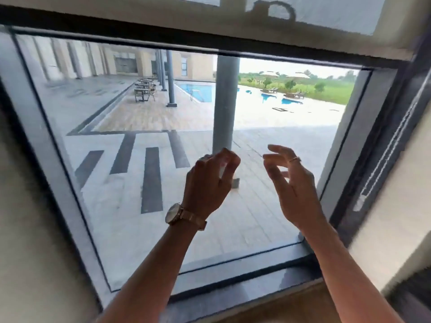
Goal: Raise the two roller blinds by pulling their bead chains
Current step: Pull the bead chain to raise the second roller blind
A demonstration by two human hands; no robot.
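Apparently, nothing is held: the left hand (pixel 211 180) is loosely curled, the right hand (pixel 291 183) spread. The bead chain (pixel 387 150), far right, could be missed and snag.

Smooth, clear glass pane (pixel 140 173) fills mid-frame, inside a dark matt frame (pixel 291 273). Pale matt blind cloth (pixel 303 10) hangs at top. A glossy metal watch (pixel 173 213) on my left wrist; wood-look sill (pixel 291 304) at bottom.
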